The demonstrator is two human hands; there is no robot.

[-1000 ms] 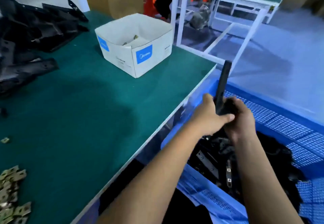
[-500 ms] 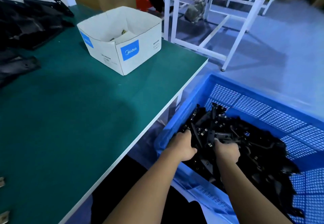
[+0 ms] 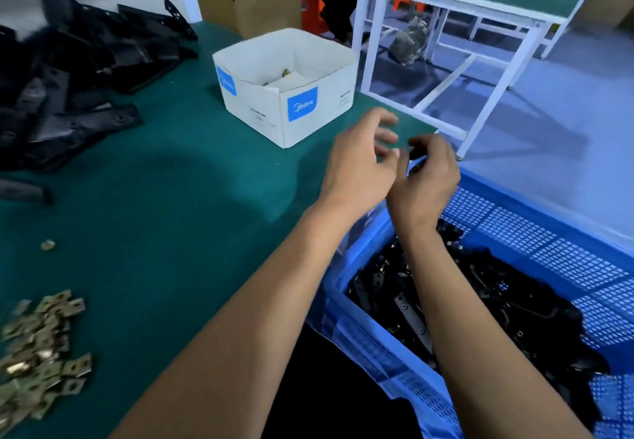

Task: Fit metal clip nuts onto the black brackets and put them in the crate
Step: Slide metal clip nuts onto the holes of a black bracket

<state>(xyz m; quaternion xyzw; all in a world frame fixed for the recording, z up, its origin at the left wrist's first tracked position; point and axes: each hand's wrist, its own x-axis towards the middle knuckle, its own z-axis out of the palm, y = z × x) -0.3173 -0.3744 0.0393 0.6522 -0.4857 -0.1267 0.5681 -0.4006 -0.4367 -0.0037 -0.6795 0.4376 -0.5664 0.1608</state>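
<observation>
Hands (image 3: 394,164) both empty, fingers loosely curled above my crate (image 3: 549,232); next I need another bracket (image 3: 85,126) and clip nut (image 3: 44,339)

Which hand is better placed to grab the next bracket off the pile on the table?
Left. The left hand hangs over the table, nearer the unfitted bracket pile; the right hand sits over the crate.

Both hands, left hand (image 3: 360,160) and right hand (image 3: 429,177), now raised from the crate (image 3: 549,232) to the worktop (image 3: 171,198) edge, bracket released.
</observation>
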